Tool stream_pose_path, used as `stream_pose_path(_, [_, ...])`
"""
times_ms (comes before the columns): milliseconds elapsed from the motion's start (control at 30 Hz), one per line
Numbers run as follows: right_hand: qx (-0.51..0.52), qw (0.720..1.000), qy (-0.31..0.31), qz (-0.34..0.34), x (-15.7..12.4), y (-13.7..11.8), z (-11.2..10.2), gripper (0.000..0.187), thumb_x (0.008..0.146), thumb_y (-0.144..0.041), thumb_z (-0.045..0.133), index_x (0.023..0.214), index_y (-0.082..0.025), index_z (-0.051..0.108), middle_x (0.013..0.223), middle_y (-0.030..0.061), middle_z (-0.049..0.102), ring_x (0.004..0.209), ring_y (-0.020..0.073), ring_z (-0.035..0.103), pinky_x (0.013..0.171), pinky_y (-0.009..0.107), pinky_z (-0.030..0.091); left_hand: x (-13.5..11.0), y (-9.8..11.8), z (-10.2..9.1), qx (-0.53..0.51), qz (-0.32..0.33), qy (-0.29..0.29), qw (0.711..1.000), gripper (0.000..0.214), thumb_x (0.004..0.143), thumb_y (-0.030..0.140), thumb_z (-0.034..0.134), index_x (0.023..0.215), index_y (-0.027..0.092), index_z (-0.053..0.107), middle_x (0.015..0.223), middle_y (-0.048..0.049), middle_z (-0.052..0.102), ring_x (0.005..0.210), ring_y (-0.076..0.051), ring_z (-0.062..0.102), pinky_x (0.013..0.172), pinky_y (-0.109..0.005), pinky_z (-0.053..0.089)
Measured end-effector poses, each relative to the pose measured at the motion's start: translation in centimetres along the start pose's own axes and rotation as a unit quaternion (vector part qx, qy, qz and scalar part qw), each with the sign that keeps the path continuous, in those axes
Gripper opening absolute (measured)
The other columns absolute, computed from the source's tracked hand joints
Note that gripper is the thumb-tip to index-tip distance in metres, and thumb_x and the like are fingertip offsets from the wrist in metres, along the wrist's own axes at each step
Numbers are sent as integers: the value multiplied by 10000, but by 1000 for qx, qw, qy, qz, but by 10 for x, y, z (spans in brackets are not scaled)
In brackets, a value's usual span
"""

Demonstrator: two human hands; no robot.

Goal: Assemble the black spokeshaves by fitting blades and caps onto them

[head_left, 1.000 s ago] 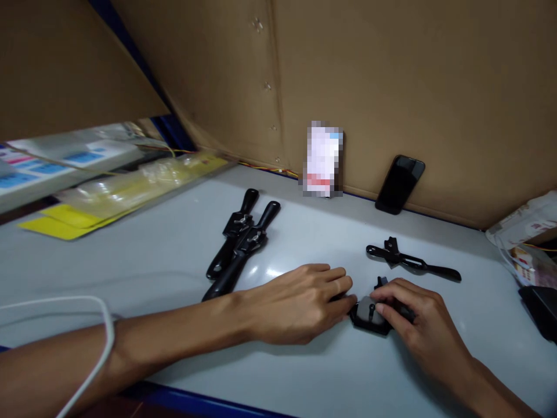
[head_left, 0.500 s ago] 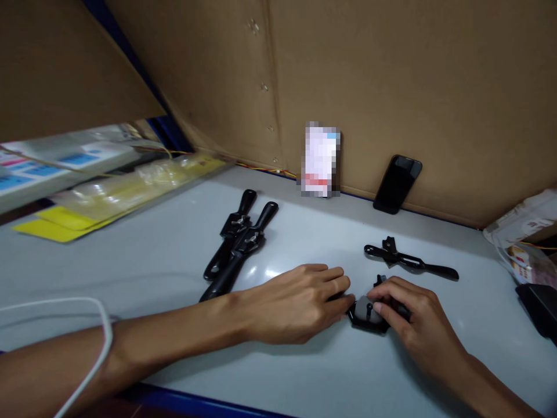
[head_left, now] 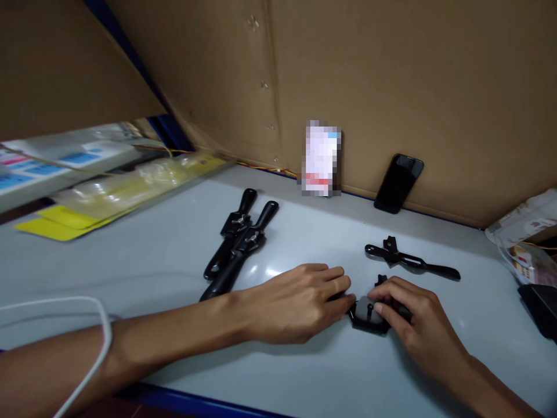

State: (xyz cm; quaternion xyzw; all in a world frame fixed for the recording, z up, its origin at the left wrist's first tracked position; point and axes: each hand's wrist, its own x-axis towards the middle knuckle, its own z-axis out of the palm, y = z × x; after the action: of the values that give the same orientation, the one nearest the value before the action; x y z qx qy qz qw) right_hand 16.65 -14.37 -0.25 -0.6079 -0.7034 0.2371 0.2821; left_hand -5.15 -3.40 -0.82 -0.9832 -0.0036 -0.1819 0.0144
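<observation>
A black spokeshave [head_left: 369, 328] lies on the grey table under both hands, its grey blade [head_left: 362, 309] facing up around a small black screw [head_left: 370, 310]. My left hand [head_left: 307, 302] is closed round the left end of this spokeshave, and that handle is mostly covered. With thumb and index finger, my right hand [head_left: 415, 310] pinches the blade's upper right edge; the other fingers curl over the right side and hide it. Just behind lies another spokeshave body [head_left: 429, 267], with a loose dark cap piece [head_left: 390, 245] across it.
Two spokeshaves [head_left: 256, 233] lie side by side behind my left forearm. A phone [head_left: 398, 183] and a blurred-out upright item [head_left: 321, 159] lean on the cardboard wall [head_left: 413, 87]. Yellow sheets in plastic [head_left: 143, 186] lie left. A white cable [head_left: 102, 325] crosses my left forearm. Bags [head_left: 528, 220] stand right.
Both hands stay in place on the spokeshave, with hardly any visible movement. The view has shifted very slightly.
</observation>
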Motion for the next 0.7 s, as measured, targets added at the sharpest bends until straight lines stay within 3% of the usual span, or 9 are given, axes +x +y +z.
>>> stream_pose_path(700, [6,1000,10,2,-1,1,1,182,950,-188,500,920,-229,675,889,33,680,790,166,633,717,328,508,0,-1,-1,9,4,-8,1000,156,999,103,492,1008,135,644,829,-47,619,754,-185,543,614,-331,436])
